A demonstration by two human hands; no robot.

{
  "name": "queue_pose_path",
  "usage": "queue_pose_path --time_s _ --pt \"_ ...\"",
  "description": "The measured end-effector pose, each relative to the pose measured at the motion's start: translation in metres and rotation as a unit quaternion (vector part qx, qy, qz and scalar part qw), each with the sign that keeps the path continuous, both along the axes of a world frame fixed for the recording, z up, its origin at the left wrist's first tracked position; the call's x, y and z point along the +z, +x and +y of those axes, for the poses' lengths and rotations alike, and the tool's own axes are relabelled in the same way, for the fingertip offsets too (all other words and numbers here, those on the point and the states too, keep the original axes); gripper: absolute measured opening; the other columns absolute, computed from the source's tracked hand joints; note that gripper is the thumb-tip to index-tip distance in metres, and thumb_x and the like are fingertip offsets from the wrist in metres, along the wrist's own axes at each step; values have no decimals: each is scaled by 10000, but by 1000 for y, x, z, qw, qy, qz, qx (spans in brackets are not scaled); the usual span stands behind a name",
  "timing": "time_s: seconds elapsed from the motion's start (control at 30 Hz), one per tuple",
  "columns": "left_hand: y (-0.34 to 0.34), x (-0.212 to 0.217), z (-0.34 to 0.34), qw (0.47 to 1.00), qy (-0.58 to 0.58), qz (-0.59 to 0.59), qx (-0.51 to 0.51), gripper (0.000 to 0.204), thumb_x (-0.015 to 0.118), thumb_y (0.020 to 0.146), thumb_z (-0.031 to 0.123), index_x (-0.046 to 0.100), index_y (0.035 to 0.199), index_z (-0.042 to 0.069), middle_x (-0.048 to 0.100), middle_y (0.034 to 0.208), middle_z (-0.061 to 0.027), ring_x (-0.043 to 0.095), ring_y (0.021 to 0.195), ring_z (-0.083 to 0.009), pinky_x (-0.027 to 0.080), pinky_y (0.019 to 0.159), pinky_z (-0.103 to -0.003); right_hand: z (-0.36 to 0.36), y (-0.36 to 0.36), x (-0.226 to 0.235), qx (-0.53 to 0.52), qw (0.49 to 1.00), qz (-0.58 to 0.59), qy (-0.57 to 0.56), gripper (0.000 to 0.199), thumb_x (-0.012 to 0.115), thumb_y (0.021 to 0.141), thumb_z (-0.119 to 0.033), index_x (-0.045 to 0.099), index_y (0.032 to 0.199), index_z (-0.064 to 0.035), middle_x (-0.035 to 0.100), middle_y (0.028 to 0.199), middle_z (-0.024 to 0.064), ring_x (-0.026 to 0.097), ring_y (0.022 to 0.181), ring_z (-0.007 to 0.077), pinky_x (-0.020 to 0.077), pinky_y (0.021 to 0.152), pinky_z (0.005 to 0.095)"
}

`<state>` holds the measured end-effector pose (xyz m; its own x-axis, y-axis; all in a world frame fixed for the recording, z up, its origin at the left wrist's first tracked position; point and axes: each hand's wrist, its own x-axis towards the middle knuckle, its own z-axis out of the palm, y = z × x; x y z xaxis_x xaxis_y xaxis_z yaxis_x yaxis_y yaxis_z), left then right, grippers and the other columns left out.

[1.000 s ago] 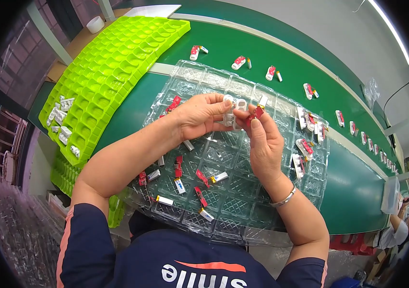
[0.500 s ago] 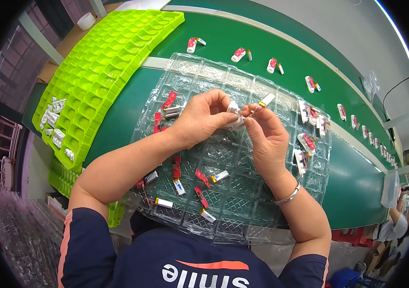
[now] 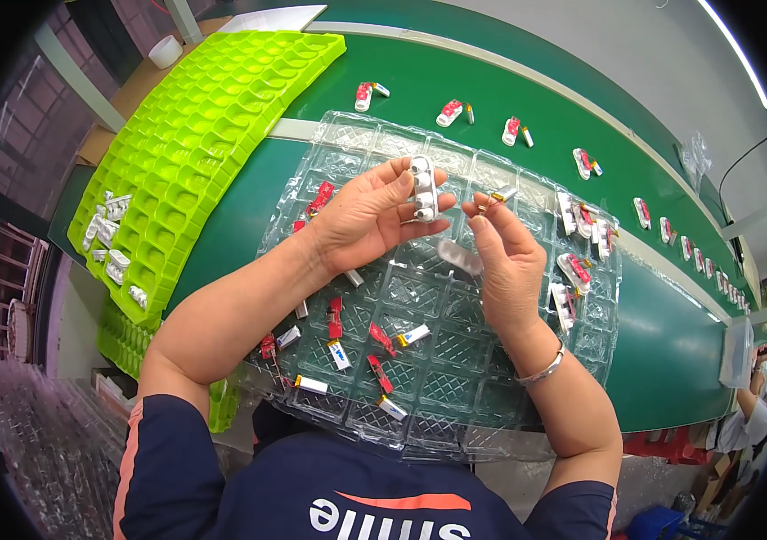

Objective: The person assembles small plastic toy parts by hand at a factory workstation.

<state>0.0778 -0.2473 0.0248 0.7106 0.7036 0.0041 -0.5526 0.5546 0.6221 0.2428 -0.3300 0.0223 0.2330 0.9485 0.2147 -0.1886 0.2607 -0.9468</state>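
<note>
My left hand (image 3: 365, 216) is closed on a white plastic casing (image 3: 424, 191), held upright between thumb and fingers. Rounded studs run down the casing's visible side. To its right, my right hand (image 3: 511, 265) pinches a small silver battery (image 3: 503, 194) with a yellow end; thin leads show at the fingertips. Just below and between the hands, a pale white oblong piece (image 3: 460, 257) shows over the clear plastic tray (image 3: 455, 310). Red circuit boards (image 3: 381, 338) wired to white batteries (image 3: 338, 354) lie in the tray's near cells.
A lime-green tray (image 3: 212, 117) slopes at the left, with several white casings (image 3: 104, 225) in its near cells. Assembled white-and-red units (image 3: 574, 270) fill the clear tray's right side. More units (image 3: 451, 112) line the green belt (image 3: 491, 76) beyond. A person (image 3: 748, 414) is at far right.
My hands have moved apart. The left has raised and turned the white casing so its studs show. The battery in my right hand has tilted flatter, and the pale piece below is now visible.
</note>
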Motion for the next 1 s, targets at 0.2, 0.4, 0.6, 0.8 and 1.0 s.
queue_pose_path --time_s 0.2,0.4,0.6,0.8,1.0 --pt "-3 2 0 999 8 35 -41 336 495 897 172 402 1198 58 527 1138 -90 550 1039 -228 460 915 -397 4 5 -6 10 1000 -4 22 280 524 882 -64 528 1141 40 533 1075 73 554 914 99 459 760 217" --pt "3 -1 -3 998 42 42 -32 246 481 900 117 469 1133 37 541 1119 -93 545 1058 -240 450 931 -390 -2 -1 -1 0 995 -101 12 324 536 887 -121 509 1179 18 582 1014 84 583 897 121 474 801 261" --pt "3 4 -10 993 79 84 -12 172 515 881 81 514 1041 18 568 1040 -82 560 1013 -205 476 889 -368 0 -3 4 4 1000 -19 22 310 614 804 11 515 1098 16 626 897 66 599 820 102 485 711 204" --pt "3 -2 -10 977 128 165 38 143 565 852 73 551 983 17 581 1000 -65 582 911 -139 522 797 -320 1 1 -2 -2 998 -48 51 309 630 789 20 522 1078 8 617 926 67 594 822 92 484 715 201" --pt "5 1 -14 969 129 203 58 134 639 801 80 581 904 19 604 872 -42 594 808 -114 528 719 -270 1 1 -3 -30 993 -106 50 230 658 771 -6 616 997 1 617 945 69 577 839 90 469 722 198"
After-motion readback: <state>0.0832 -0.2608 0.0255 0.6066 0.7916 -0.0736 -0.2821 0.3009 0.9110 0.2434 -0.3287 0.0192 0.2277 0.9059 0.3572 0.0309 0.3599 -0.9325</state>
